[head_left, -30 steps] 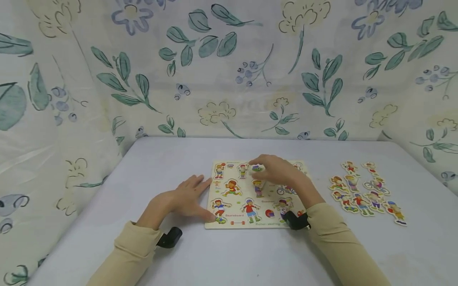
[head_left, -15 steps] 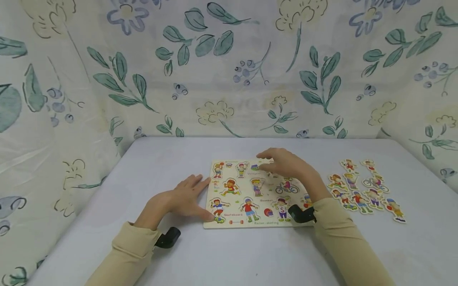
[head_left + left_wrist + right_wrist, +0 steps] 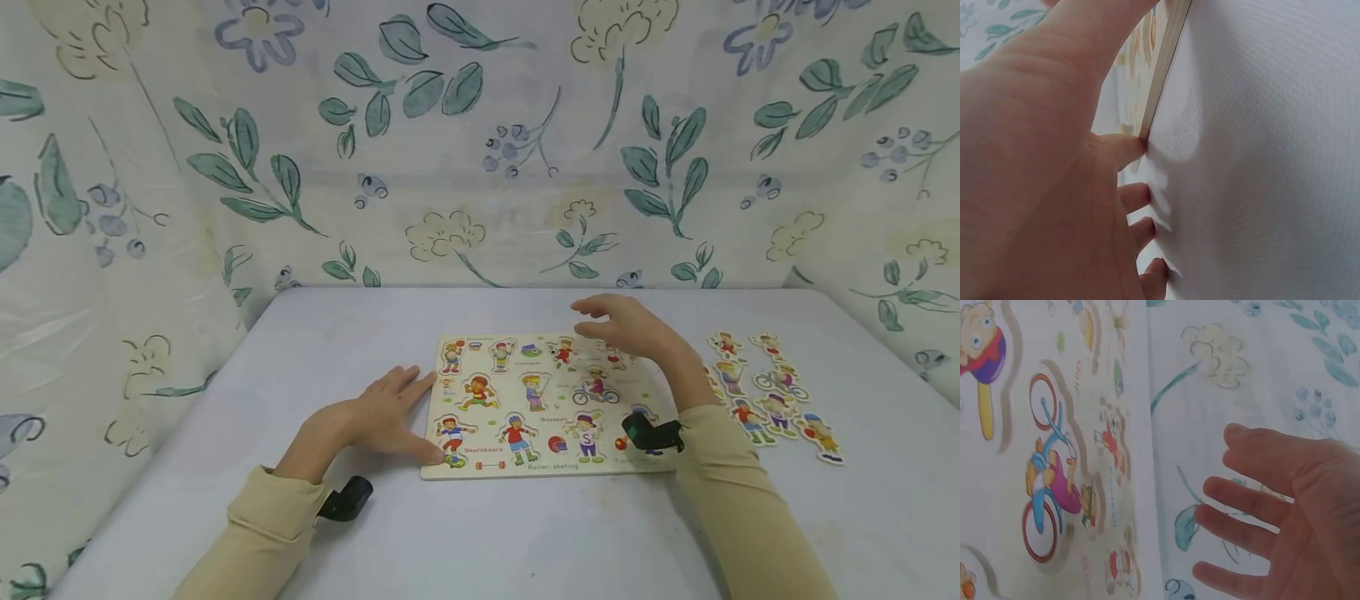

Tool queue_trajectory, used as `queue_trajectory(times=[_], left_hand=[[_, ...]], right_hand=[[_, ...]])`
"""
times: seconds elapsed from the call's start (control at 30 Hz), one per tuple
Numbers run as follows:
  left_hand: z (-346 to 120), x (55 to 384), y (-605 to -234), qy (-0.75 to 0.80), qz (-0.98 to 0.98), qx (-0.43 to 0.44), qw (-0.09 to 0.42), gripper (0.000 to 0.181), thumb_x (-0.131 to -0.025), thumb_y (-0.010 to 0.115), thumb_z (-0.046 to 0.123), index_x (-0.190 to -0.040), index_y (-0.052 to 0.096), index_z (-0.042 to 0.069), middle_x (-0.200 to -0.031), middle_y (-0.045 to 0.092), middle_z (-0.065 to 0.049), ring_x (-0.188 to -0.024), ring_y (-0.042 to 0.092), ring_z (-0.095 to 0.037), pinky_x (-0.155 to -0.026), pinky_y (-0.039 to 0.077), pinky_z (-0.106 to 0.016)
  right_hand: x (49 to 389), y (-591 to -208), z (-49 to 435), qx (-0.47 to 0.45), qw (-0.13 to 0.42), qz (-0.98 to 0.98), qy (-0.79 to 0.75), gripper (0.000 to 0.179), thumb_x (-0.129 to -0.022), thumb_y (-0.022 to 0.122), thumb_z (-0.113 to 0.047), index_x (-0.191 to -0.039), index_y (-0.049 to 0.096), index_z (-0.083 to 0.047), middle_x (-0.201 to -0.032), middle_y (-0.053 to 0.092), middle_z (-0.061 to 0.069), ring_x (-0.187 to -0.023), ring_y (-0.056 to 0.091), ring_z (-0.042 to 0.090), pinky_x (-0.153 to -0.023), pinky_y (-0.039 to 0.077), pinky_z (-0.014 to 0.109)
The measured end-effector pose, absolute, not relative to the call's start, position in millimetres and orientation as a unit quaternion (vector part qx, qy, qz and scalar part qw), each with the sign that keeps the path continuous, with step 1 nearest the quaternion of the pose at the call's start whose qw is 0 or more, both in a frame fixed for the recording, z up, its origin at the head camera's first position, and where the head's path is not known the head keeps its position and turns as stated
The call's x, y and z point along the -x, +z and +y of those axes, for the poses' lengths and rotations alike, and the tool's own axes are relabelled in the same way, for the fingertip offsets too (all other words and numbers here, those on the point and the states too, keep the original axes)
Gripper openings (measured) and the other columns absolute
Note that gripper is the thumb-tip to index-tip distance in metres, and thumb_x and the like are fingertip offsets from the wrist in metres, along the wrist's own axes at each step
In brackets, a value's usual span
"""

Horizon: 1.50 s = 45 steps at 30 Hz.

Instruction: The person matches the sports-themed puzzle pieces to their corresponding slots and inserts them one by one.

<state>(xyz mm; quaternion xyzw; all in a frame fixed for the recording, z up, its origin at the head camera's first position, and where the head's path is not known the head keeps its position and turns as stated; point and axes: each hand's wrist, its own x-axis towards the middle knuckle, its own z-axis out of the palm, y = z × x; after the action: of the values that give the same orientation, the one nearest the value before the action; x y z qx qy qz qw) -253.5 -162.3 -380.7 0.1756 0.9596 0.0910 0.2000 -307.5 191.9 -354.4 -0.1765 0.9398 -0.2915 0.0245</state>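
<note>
A wooden puzzle board (image 3: 555,408) with printed sports figures in shallow recesses lies flat on the table. My left hand (image 3: 382,421) rests at its left side with the fingers spread. Its thumb lies at the board's near left corner, and in the left wrist view a fingertip (image 3: 1135,148) meets the board's edge while the other fingertips are down at the white tabletop. My right hand (image 3: 630,323) hovers over the far right of the board, fingers extended and apart. In the right wrist view nothing is in that hand (image 3: 1291,512), beside the printed cyclist (image 3: 1054,475).
Several loose cut-out figure pieces are grouped on the table (image 3: 585,542) right of the board, among them a cyclist piece (image 3: 782,382) and a figure with a red ball (image 3: 821,437). My right forearm partly covers this group's left side. A floral curtain (image 3: 517,208) hangs behind the table.
My right hand has moved right and toward the back, uncovering the board's top row of figures. My left hand has kept its place at the board's left side.
</note>
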Motion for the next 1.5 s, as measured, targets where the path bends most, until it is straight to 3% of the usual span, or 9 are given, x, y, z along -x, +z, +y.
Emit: queue_trajectory(times=[0.63, 1.07, 1.5], left_hand=[[-163, 253, -384, 0.108, 0.958, -0.19, 0.188, 0.112, -0.075, 0.076, 0.06, -0.157, 0.023, 0.008, -0.163, 0.014, -0.022, -0.149, 0.009, -0.046, -0.116, 0.017, -0.066], [-163, 253, -384, 0.114, 0.957, -0.191, 0.187, 0.112, -0.075, 0.077, 0.06, -0.157, 0.023, 0.008, -0.163, 0.014, -0.022, -0.149, 0.008, -0.046, -0.117, 0.016, -0.066], [-163, 252, -383, 0.106, 0.957, -0.199, 0.184, 0.113, -0.074, 0.076, 0.061, -0.157, 0.022, 0.007, -0.162, 0.014, -0.023, -0.149, 0.008, -0.046, -0.116, 0.017, -0.067]], right_hand=[[304, -345, 230, 0.125, -0.006, 0.944, -0.304, 0.05, -0.1, 0.057, -0.027, -0.143, 0.05, -0.003, -0.146, 0.048, 0.021, -0.135, 0.042, 0.04, -0.108, 0.037, 0.061], [294, -334, 257, 0.073, -0.013, 0.951, -0.299, 0.056, -0.102, 0.052, -0.037, -0.148, 0.043, -0.006, -0.149, 0.042, 0.024, -0.137, 0.037, 0.044, -0.108, 0.033, 0.067], [287, -331, 284, 0.058, -0.032, 0.954, -0.292, 0.058, -0.104, 0.048, -0.036, -0.148, 0.04, 0.0, -0.148, 0.04, 0.03, -0.136, 0.036, 0.048, -0.106, 0.034, 0.067]])
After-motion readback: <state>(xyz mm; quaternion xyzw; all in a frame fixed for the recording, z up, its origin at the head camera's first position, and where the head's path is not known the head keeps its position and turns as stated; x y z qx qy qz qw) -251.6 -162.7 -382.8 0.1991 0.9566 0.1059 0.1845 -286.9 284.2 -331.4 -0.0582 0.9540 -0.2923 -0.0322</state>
